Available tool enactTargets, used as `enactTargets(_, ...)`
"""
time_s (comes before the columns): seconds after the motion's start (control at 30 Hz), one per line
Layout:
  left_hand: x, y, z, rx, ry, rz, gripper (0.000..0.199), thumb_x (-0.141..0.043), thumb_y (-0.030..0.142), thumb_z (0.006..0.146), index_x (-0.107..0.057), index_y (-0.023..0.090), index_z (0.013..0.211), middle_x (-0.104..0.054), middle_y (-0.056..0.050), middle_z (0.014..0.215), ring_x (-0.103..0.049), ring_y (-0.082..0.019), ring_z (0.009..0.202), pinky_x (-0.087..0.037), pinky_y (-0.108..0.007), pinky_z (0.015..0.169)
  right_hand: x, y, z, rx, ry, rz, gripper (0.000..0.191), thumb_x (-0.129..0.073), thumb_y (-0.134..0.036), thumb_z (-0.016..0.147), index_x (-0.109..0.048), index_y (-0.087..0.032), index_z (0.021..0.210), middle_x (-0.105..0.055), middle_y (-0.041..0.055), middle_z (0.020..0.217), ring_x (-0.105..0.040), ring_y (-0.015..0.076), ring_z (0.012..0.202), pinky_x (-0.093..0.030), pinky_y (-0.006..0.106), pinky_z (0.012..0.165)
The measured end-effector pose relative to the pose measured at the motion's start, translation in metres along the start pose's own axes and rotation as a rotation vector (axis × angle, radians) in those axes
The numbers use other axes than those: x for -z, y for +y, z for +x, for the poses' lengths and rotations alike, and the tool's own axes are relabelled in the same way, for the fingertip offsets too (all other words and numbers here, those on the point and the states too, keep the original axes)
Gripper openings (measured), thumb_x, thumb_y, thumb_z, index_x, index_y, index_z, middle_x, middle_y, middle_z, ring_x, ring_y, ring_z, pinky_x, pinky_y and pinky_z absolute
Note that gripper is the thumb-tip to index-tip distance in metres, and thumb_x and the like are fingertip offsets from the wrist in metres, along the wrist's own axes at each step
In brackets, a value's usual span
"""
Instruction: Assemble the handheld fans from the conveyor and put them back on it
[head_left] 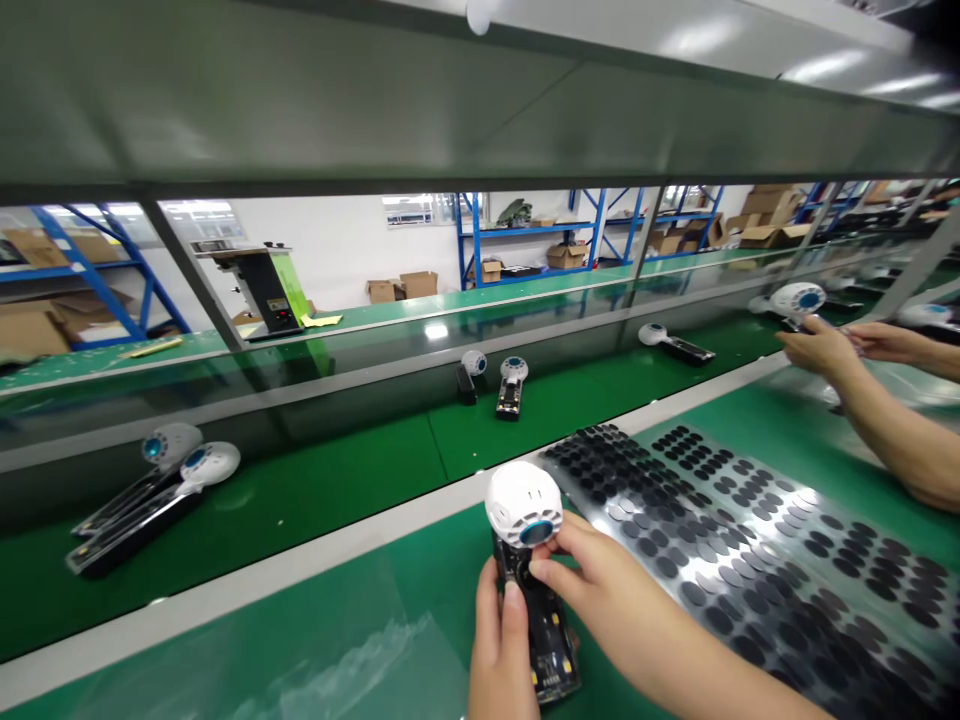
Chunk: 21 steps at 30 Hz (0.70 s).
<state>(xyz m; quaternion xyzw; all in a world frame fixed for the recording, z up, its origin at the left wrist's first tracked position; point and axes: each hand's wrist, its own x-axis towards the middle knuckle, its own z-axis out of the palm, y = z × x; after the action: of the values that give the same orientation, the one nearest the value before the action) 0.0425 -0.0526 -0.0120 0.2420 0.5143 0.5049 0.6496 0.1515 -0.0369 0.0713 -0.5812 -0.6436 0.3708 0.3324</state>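
Toward six o'clock, over the bench (450, 542), the white-headed device (541, 606) is clamped by the left hand's (501, 645) fingers and pinched below its head (523, 500) by the right hand's (589, 565). The head appears joined; the handle's (550, 640) innards are seemingly left uncovered.

A handheld device with a rounded white plastic head and a long, black rectangular body (546, 620) stands tilted in the left hand (501, 625), which wraps around the body. The slotted head, beyond the left fingertips, shows a blue disc (537, 532). The right hand's (574, 560) fingertips meet the neck just below the head.
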Motion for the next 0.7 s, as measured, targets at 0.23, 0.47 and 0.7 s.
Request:
enactTargets(0.23,-0.004,0.009,-0.006,-0.006,0.059,0.266,0.068,-0.043,0.058,0.072,-0.036,0.016,0.125,-0.058,-0.012,0.115,-0.058,-0.027,0.097,-0.044,-0.033,0.079,-0.005,0.007,0.001,0.004,0.010,0.017,0.010,-0.044,-0.015,0.075,-0.052,-0.020,0.072,-0.056,0.0011,0.086,-0.055,0.0155,0.080,-0.043,0.025,0.072)
enactTargets(0.47,0.001,-0.001,0.002,-0.102,0.108,0.339,0.062,-0.038,0.059,0.073,-0.045,0.016,0.118,-0.055,-0.010,0.121,-0.046,-0.025,0.114,-0.039,-0.030,0.089,-0.013,0.017,0.001,0.017,0.049,0.057,0.010,-0.044,-0.013,0.075,-0.049,-0.021,0.071,-0.055,0.0008,0.085,-0.056,0.0151,0.080,-0.042,0.025,0.074)
enactTargets(0.7,0.004,-0.005,0.005,-0.146,0.051,0.219,0.060,-0.044,0.058,0.072,-0.050,0.018,0.116,-0.059,-0.008,0.117,-0.049,-0.025,0.112,-0.042,-0.029,0.087,-0.019,0.019,0.001,0.029,0.122,0.077,0.009,-0.046,-0.015,0.075,-0.048,-0.021,0.068,-0.055,0.0025,0.090,-0.056,0.0166,0.086,-0.042,0.026,0.078)
